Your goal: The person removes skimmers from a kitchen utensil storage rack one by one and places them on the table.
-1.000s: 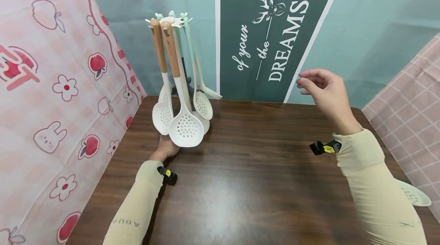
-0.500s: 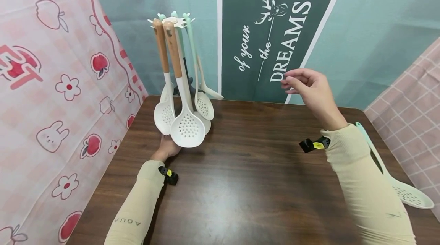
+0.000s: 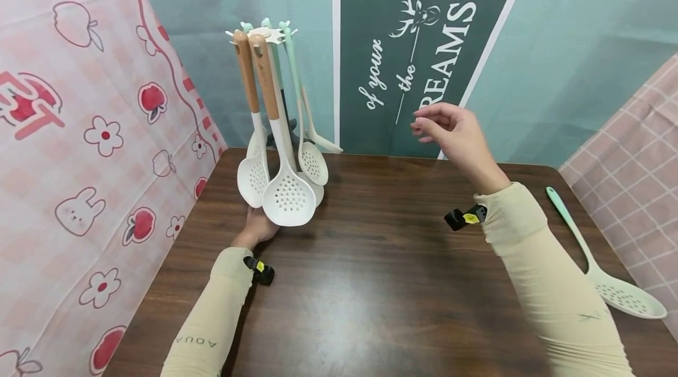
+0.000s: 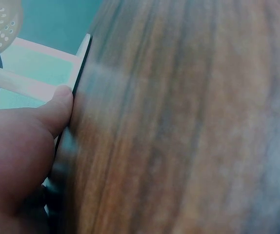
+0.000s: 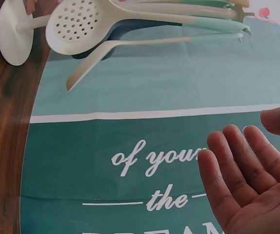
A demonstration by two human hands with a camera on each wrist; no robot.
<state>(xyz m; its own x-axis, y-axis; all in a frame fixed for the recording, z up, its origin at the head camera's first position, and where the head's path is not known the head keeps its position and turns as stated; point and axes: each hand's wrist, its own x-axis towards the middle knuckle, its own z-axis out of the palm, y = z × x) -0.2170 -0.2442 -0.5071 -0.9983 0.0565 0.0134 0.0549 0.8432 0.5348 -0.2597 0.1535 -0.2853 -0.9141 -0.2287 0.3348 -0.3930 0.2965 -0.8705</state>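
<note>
Right hand shifted left, utensils beyond fingertips

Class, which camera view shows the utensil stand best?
The head view. It frames the utensil stand from its hooked top down, though hanging utensils partly hide it. The right wrist view shows it sideways and partly cut off; the left wrist view shows only its lower part, with the left hand on it.

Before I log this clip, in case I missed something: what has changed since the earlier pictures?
The empty right hand moved left toward the utensil rack, its sleeve uncovering most of the green slotted spoon. Nothing was taken hold of or let go. The left hand stays at the rack's foot; the hanging utensils look unmoved.
</note>
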